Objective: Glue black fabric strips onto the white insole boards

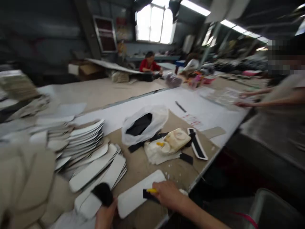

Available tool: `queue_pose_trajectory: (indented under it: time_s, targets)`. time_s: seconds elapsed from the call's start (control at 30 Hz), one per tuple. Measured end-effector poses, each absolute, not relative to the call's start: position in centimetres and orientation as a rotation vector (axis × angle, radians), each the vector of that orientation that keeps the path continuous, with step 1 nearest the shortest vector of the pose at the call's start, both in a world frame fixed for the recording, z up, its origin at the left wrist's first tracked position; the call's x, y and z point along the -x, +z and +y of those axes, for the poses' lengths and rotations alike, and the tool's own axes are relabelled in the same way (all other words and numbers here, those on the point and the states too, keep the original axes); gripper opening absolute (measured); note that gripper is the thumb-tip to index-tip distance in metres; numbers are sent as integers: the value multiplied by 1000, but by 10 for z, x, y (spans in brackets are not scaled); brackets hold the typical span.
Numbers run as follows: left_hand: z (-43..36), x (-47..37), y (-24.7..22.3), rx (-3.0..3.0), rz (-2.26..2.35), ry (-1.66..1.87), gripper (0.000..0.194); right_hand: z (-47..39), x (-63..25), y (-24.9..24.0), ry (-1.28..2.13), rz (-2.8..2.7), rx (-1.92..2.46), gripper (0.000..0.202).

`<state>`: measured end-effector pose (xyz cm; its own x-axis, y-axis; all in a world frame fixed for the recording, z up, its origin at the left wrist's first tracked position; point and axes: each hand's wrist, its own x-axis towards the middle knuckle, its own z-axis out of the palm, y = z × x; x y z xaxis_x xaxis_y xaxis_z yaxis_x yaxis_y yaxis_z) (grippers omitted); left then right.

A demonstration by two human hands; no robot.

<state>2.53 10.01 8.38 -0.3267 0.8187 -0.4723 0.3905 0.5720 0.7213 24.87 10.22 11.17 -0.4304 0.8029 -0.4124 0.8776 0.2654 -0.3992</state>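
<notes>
My left hand (106, 213) is closed on a black strip (103, 194), which stands up from the fingers over a pile of white panels. Just to the right, a long white panel (131, 202) with rounded corners lies on the brown board. My right hand (169, 194) reaches over the panel's right part, its fingers closed round a thin yellow tool (152, 190) whose working end I cannot make out. Directly under the yellow tool a small dark strip (147, 194) shows; the hand partly hides it.
Stacks of white panels (114, 168) spread along the left. Beyond the work lie a plastic bag (162, 116) of black pieces, a cream-coloured block (178, 138) and a white panel with a black strip (197, 144). One co-worker (286, 95) stands right; another in red (149, 65) sits behind.
</notes>
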Motion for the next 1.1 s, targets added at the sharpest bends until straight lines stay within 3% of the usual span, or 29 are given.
queue_pose_trajectory:
  time_s: [0.2,0.43,0.73,1.1]
  targets:
    - [53,2,42,-562,2011,695,20,116,-198,106,-818,2369,-1248,28]
    - [50,-3,39,-526,1953,787,25,124,-152,91,-776,2393,-1046,29]
    - [45,-3,38,-465,1990,589,15,128,-128,61,-736,2343,-1006,29]
    - [46,-5,28,-434,2006,551,9,129,-128,58,-738,2330,-1029,29]
